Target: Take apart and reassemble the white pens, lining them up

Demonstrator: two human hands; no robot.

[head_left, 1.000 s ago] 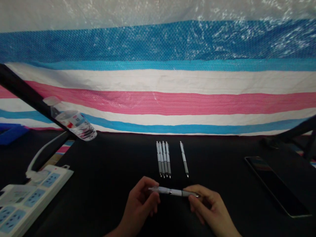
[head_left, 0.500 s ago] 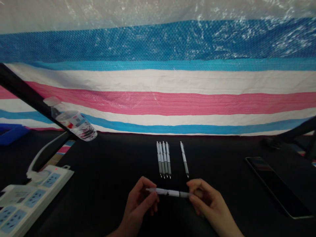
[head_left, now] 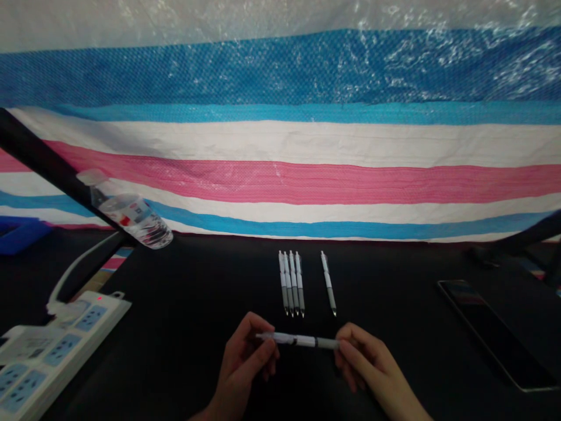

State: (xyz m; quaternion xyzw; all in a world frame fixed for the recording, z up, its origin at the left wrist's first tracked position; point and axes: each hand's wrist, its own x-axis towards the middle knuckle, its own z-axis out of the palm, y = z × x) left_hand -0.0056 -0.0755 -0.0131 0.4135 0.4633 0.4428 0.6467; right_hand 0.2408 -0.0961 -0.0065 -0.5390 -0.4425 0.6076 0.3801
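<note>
White click pen point(head_left: 304, 340), grey lower section: one, held nearly level over the black table point(head_left: 188, 292), between two bare hands. Left hand point(head_left: 249, 359): grip closed, thumb and forefinger clamped about the plunger end. Right hand point(head_left: 364, 355): grip closed, a pinch on the grey writing end. Handling, as judged: light, even pressure from both sides; thumbs in line with the barrel, so that it neither tilts nor rolls; plunger and point best spared a hard squeeze, the slim barrel being likely to slip. Beyond the hands: four matching pens point(head_left: 288, 286), side by side, points toward the person; a lone matching pen point(head_left: 328, 280), apart to their right. Obscured: the held pen's point, at the right fingertips; dark mark at mid-barrel, shadow or gap, uncertain. Cut off: forearms, lower edge; power strip point(head_left: 61, 351), left edge.
</note>
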